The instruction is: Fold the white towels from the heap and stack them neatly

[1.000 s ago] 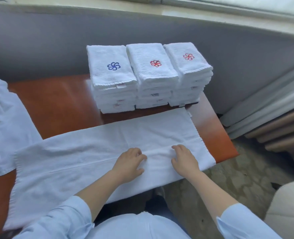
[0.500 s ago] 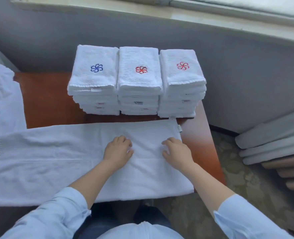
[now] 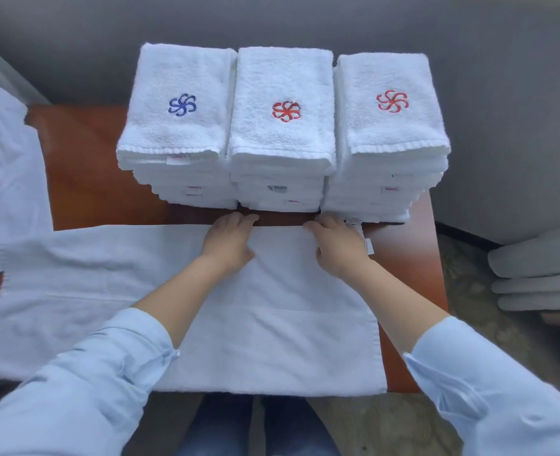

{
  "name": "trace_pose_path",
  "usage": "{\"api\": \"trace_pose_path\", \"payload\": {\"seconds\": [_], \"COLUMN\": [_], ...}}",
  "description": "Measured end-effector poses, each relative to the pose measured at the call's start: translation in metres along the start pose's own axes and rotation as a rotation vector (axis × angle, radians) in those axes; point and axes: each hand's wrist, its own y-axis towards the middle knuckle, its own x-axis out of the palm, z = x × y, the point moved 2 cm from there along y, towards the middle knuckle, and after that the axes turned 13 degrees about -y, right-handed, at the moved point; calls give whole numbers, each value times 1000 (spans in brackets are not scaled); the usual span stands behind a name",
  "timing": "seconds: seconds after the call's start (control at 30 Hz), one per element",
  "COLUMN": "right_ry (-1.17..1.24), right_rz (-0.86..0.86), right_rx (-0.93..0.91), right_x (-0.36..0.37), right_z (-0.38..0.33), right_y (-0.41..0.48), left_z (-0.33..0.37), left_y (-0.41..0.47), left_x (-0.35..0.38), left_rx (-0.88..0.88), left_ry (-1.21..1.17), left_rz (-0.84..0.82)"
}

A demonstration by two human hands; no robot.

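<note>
Left hand (image 3: 227, 246) and right hand (image 3: 337, 250) rest fingers-together, grip unclear, on the far hem of one flat rectangular terry towel (image 3: 272, 324) at centre frame, below three plush folded stacks (image 3: 281, 139) on a glossy wooden table (image 3: 84, 166).

Far edge of spread towel (image 3: 281, 307): left hand (image 3: 227, 245), right hand (image 3: 337, 250) resting; folded stacks (image 3: 283, 93) just beyond.
</note>
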Motion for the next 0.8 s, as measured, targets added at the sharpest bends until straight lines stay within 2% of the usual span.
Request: {"api": "trace_pose_path", "payload": {"seconds": [0.2, 0.43, 0.5, 0.6, 0.67, 0.73, 0.8], "right_ry": [-186, -64, -107, -170, -161, -121, -89], "right_rz": [-64, 69, 99, 115, 144, 187, 239], "right_rx": [-29, -9, 31, 91, 133, 174, 213], "right_x": [-14, -32, -37, -39, -40, -45, -50], "right_z": [-6, 16, 19, 23, 25, 27, 30], "right_y": [-3, -24, -28, -33, -34, -34, -34], "left_z": [5, -3, -4, -2, -1, 2, 4], "left_y": [2, -7, -8, -12, -15, -17, -19], "left_x": [-9, -29, -36, -43, -45, -48, -52], "left_rx": [-25, 14, 56, 66, 13, -59, -66], "left_ry": [26, 43, 170, 267, 188, 3, -96], "left_rz": [-128, -138, -92, 68, 139, 182, 245]}}
